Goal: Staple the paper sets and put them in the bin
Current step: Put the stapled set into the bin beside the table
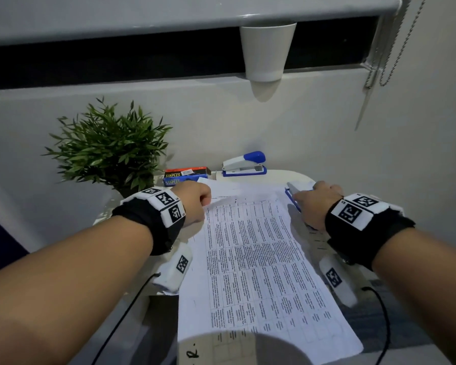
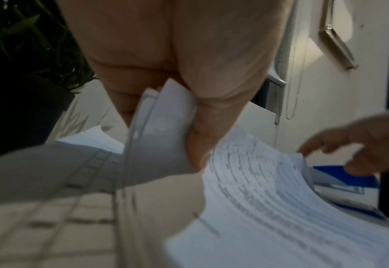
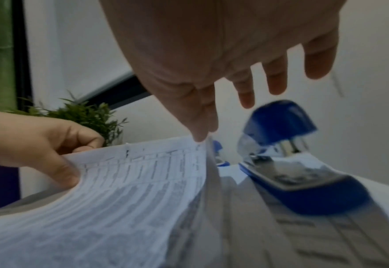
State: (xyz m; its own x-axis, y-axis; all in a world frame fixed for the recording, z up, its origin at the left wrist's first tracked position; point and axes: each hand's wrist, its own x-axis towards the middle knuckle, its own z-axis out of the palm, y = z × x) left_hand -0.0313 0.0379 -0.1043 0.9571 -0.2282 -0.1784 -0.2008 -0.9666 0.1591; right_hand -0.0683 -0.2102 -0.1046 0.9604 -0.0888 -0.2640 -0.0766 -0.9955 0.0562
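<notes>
My left hand [image 1: 195,200] pinches the paper set's [image 1: 258,262] upper-left corner, steadying it. Right hand [image 1: 317,200], fingers spread loose, touches the right edge, beside the stapler [image 3: 287,159].

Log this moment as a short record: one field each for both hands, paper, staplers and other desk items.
left hand: pinches the top left corner of the paper set
right hand: fingers extended, touching the set's right edge beside the near stapler
paper: printed tables, lifted at the far end
far stapler: untouched by the wall
other: staples box, potted plant, white cup
</notes>
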